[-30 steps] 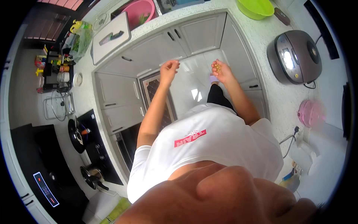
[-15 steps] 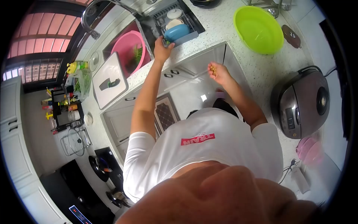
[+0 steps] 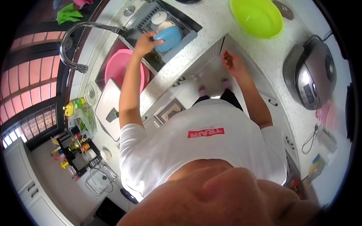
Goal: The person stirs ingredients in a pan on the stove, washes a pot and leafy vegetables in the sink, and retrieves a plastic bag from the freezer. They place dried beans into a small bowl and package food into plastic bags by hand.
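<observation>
Bowl (image 3: 169, 38) in left hand (image 3: 145, 43), perhaps against rack edge (image 3: 184, 46)

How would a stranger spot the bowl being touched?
Find the sink with the curved tap. Right of the pink basin is a grey rack. There, the left hand touches the blue bowl, set apart by colour from whitish dishes beside it.

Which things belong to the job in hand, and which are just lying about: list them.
Seemingly in the job:
blue bowl, in the left hand
small brownish pieces, in the right hand

Apparently just lying about:
lime-green basin
pink basin
rice cooker
cutting board
</observation>
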The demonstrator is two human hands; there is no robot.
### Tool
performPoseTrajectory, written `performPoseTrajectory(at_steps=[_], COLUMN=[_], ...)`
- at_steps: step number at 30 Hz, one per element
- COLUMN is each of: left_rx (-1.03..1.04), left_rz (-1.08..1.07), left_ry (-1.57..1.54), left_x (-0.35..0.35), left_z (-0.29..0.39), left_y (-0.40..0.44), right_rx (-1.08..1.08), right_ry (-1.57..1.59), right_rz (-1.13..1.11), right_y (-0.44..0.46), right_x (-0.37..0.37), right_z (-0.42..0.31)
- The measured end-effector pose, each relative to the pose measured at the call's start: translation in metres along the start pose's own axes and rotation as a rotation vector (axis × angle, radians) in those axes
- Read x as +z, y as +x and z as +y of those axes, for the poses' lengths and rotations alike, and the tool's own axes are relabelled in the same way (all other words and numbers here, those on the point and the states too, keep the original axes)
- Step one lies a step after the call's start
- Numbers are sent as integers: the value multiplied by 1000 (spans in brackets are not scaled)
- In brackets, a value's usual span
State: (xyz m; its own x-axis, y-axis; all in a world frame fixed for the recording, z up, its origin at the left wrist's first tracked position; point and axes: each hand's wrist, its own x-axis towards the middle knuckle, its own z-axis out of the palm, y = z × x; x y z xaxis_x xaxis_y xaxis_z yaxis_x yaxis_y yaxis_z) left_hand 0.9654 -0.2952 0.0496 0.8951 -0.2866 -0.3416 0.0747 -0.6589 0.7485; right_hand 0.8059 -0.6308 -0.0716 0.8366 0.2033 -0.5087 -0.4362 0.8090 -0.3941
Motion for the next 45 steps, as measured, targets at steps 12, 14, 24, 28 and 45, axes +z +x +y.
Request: performPoseTrajectory(at_steps=[12,14,24,28,45], left_rx=[1005,1049,1428,1500,1301], left_rz=[53,0,-170,-303,-342], left_ry=[447,476,334,301,498], left_x=[130,159,384,482,587], left_z=[39,45,137,185,213], left_y=[-83,-84,-116,-139,-159], right_rx=[-438,-422,-811,-853,-1151], right_ry=[-362,-332,-1489,-1152,-1015], right_rz=[74,132,654,818,1040], right_y=[-74,-83,-229,-322,-380], right_x=[86,65,-97,-154,-259], right_z=[-26,-17,-29,-50,-97])
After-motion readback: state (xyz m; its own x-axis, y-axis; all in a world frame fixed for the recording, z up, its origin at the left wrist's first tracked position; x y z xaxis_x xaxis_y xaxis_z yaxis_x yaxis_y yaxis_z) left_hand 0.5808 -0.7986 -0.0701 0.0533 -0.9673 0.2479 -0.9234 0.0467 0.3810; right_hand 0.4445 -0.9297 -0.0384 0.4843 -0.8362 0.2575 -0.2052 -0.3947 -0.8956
